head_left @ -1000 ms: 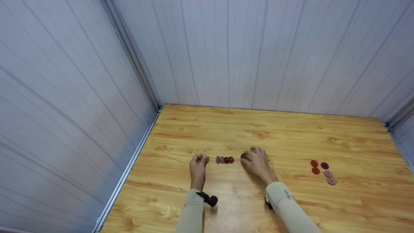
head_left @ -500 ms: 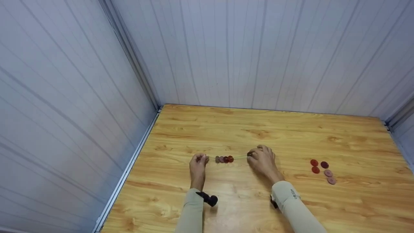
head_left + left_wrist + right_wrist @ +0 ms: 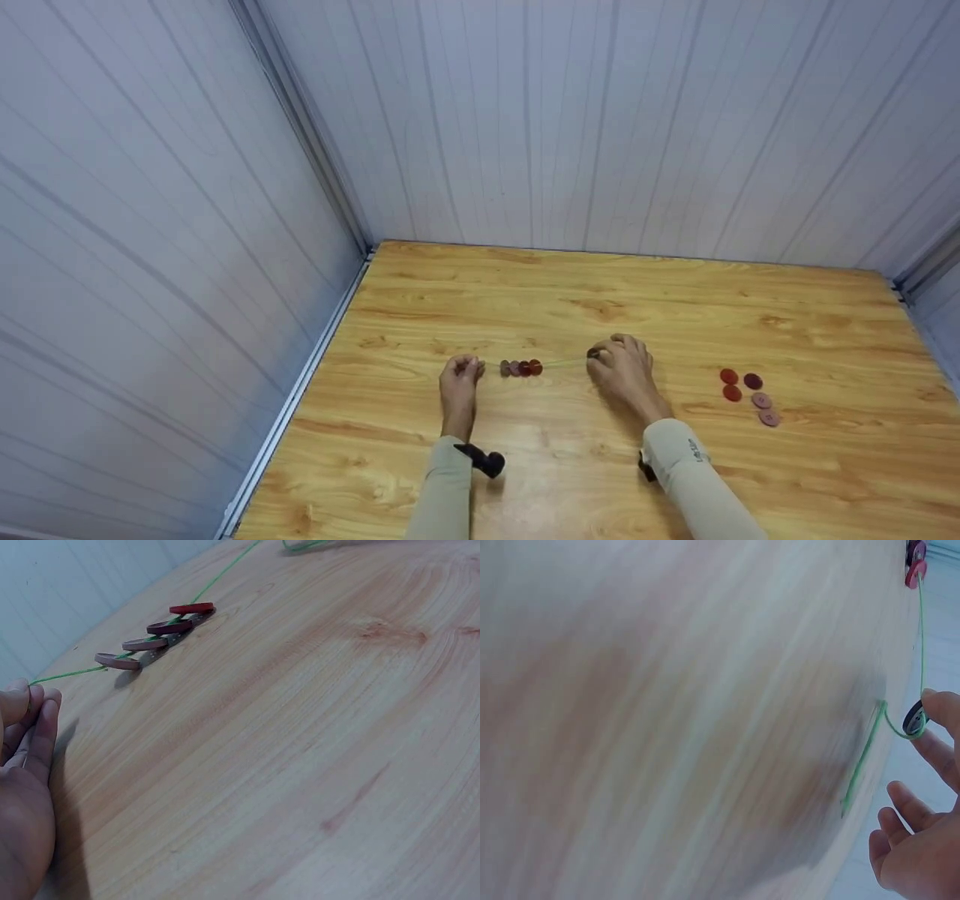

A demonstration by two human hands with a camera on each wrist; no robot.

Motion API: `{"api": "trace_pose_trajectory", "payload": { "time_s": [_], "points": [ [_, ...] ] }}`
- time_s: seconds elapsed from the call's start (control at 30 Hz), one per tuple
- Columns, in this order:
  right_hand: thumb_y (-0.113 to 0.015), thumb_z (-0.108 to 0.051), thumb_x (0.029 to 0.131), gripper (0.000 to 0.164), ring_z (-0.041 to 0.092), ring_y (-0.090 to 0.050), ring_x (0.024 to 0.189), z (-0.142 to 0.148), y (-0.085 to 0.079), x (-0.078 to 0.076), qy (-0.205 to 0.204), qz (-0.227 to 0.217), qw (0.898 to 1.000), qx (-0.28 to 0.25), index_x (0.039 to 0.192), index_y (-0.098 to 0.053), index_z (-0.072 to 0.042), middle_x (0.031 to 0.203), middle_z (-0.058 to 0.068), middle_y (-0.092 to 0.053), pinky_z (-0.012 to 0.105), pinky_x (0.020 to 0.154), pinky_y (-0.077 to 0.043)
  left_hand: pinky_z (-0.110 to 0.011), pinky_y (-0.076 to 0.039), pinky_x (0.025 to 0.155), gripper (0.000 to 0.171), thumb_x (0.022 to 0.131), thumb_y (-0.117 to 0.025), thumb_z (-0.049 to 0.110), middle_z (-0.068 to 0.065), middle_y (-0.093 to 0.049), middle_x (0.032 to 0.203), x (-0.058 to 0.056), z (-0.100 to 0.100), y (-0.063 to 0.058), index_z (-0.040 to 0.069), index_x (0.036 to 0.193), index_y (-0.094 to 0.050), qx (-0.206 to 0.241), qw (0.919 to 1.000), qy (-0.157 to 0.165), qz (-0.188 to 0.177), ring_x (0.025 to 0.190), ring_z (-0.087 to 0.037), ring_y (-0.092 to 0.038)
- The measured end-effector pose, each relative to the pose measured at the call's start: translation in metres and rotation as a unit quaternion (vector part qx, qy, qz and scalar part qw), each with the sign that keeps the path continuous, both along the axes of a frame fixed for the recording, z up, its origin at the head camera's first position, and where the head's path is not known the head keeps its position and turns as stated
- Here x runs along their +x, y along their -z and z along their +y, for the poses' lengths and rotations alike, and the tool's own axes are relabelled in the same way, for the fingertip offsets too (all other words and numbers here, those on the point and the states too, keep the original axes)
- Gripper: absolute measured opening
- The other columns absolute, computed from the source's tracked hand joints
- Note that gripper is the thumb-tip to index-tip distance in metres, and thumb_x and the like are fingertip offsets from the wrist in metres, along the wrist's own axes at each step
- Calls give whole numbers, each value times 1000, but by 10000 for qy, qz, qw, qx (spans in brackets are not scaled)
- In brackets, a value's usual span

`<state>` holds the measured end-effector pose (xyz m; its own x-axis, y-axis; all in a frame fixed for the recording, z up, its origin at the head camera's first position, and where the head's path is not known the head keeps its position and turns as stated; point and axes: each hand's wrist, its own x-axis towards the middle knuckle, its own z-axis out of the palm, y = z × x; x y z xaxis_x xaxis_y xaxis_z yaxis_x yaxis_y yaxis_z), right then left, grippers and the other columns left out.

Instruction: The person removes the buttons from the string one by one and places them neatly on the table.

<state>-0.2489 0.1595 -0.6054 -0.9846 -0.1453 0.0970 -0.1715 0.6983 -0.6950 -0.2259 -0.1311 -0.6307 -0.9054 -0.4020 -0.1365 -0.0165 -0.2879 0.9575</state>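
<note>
A green string (image 3: 69, 676) runs from my left hand (image 3: 459, 390) toward my right hand (image 3: 626, 375). Thumb and fingers of the left hand pinch its left end. Several buttons hang threaded on it in a row: a red one (image 3: 191, 608) at the right end, a dark maroon one (image 3: 169, 628), then two dull pink ones, such as this pink button (image 3: 116, 661) nearest the left hand. My right thumb and index finger pinch a dark button (image 3: 913, 720) with the string through it, apart from the row. A loose string tail (image 3: 862, 757) trails past that button.
Several loose buttons lie to the right of my right hand: two red, such as this red button (image 3: 732, 393), one dark maroon button (image 3: 753, 382) and two pink, such as this pink button (image 3: 769, 417). Pale panel walls (image 3: 480, 127) border the wooden table (image 3: 600, 292).
My right hand has moved right and slightly away from me with the dark button, widening its distance from the threaded row. The left hand has stayed in place.
</note>
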Motion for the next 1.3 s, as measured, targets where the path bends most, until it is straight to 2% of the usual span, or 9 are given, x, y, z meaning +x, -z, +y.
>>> {"api": "trace_pose_trajectory", "payload": {
  "time_s": [0.43,0.67,1.03,1.13,1.3],
  "points": [
    [-66,-31,91,27,42,-32,129,19,0,0,271,122,9995,116,113,-68,-14,137,21,-45,64,106,-20,-36,-55,93,15,95,-57,4,-22,-60,104,3,0,0,-7,104,-55,-62,9999,119,-8,101,-34,-63],
    [-66,-30,91,27,44,-32,128,28,-2,0,351,181,9992,66,112,-68,-12,136,23,-45,64,105,-19,-35,-55,92,13,95,-57,4,-20,-60,102,1,0,1,-6,102,-55,-61,9999,85,-12,99,-30,-64],
    [-64,-28,92,26,44,-30,128,39,0,3,407,82,9990,135,110,-67,-10,137,23,-43,64,106,-19,-34,-55,92,15,95,-58,5,-16,-60,99,1,0,-1,-8,103,-55,-48,10000,44,-54,98,-28,-64],
    [-63,-28,93,26,44,-30,128,42,0,4,416,52,9990,134,110,-66,-9,137,23,-43,64,106,-18,-36,-54,94,16,95,-58,5,-17,-60,100,1,-1,-1,-8,104,-55,4,10000,51,-27,100,-31,-63],
    [-63,-29,93,28,45,-30,127,46,1,4,449,54,9989,123,112,-65,-8,138,24,-42,65,106,-18,-36,-54,94,16,95,-58,7,-18,-62,102,2,-1,0,-6,105,-55,-130,9998,118,-44,101,-32,-64]
  ]
}}
